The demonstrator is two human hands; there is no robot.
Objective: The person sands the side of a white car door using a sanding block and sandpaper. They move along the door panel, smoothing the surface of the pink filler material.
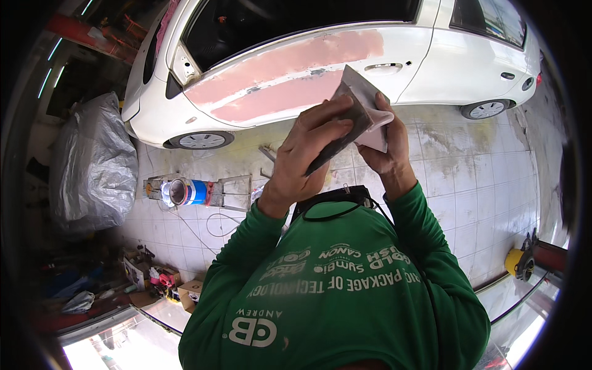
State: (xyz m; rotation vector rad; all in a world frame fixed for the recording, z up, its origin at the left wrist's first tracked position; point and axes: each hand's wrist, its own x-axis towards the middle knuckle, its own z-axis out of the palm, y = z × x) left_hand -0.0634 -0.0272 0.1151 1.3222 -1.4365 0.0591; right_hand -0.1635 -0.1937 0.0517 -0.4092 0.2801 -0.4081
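In front of my chest, my left hand (311, 135) grips a dark flat spreader (336, 143), fingers spread over its face. My right hand (391, 151) pinches a thin greyish plate (353, 80) from its far side, thumb at the upper edge. A lump of pale pinkish paste (379, 121) sits on the plate, right against the spreader's edge. Beyond both hands stands a white car (419, 68). Its front door (271, 77) carries broad dull-pink filler patches with a few bare dark spots. The hands are apart from the door as far as the view shows.
Left of me, a metal stand (234, 192) bears a blue and red tin (196, 192). A cable (213, 225) loops over the tiled floor. Grey sheeting (95, 166) covers something bulky at far left. Cardboard boxes (190, 295) lie behind left; a yellow object (517, 262) is at right.
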